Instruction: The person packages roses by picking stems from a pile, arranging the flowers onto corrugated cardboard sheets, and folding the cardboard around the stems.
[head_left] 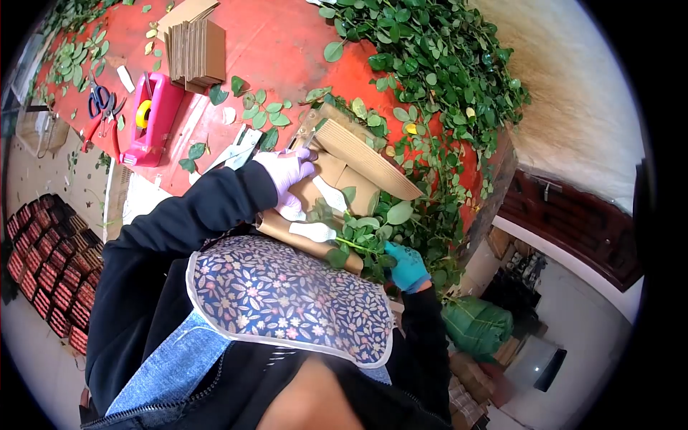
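Seemingly to keep the white tapered sleeves (313, 231) over the open brown cardboard wrap (369, 159), grasps leafy green stems (356, 245) at its right end with teal-gloved right hand (407, 267); rests lilac-gloved left hand (284, 173) at its left end, unclear if clenched.

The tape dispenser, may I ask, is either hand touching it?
No, the left hand is at the cardboard, the right hand at leafy stems, away from the dispenser.

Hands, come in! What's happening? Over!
Left lilac-gloved hand at corrugated brown cardboard; right teal-gloved hand holding leafy green stems. Loose green leaves clutter red table.
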Demonstrator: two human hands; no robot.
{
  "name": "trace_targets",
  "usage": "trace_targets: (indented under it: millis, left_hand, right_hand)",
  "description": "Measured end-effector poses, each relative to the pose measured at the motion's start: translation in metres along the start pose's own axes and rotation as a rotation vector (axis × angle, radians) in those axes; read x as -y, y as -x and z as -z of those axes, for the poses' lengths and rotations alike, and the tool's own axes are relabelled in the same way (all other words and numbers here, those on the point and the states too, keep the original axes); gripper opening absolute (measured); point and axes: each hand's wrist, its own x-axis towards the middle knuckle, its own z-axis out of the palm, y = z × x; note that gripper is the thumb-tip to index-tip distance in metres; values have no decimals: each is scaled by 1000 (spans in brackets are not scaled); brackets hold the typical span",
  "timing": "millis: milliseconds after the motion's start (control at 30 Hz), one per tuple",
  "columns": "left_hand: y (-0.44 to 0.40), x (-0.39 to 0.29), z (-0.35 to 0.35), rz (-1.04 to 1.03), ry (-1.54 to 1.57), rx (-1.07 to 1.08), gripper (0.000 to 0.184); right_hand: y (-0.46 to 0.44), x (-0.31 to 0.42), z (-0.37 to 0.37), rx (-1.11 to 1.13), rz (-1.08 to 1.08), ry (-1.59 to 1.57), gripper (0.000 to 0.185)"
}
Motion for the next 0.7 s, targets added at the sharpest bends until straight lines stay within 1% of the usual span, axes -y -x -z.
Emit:
trace_targets:
  millis: [33, 67, 100, 133, 167, 200, 233, 267, 333, 367, 467, 500, 567, 600, 667, 700]
  left_hand:
    - [0, -3, 1, 17, -20, 26, 82]
    - [-1, -7, 5, 18, -17, 21, 82]
    - [-2, -13, 11, 73, 5, 45, 92]
    - [-2, -17, 14, 128, 26, 71, 102]
    - [-2, -17, 13, 123, 25, 74, 102]
    - [-1, -17, 13, 119, 50, 47, 108]
    - [-1, -16, 13, 116, 75, 19, 114]
    - [-1, -15, 14, 115, 73, 19, 114]
    - [-1, -13, 14, 115, 124, 53, 116]
    - [0, -12, 13, 119, 123, 56, 116]
    - [0, -11, 10, 120, 140, 46, 115]
    - [1, -11, 10, 113, 104, 31, 115]
    - [2, -12, 8, 108, 80, 10, 115]
    - [2, -12, 8, 117, 67, 20, 115]
    - [3, -10, 6, 127, 63, 23, 114]
    - [4, -9, 5, 124, 82, 18, 114]
  right_hand:
    - [1, -2, 5, 2, 1, 6, 45]
    - [-4, 7, 21, 32, -54, 41, 43]
    - [-8, 14, 33, 61, -111, 75, 40]
    - [-13, 20, 43, 61, -113, 75, 40]
    - [-19, 25, 52, 86, -75, 99, 41]
    - [-21, 26, 56, 110, -36, 123, 42]
    - [-22, 19, 48, 45, 50, 169, 39]
    - [-26, 17, 46, 43, 50, 169, 39]
    - [-38, 16, 41, 208, 46, 297, 45]
    - [-43, 17, 41, 187, 69, 303, 41]
    - [-47, 18, 42, 173, 36, 284, 40]
    - [-45, 17, 42, 181, 40, 290, 40]
    - [-27, 8, 29, 328, -37, 180, 31]
    - [-8, -16, 8, 207, 35, 66, 37]
    - [9, -25, 8, 114, 29, -160, 44]
    - [18, -30, 11, 123, 28, -153, 44]
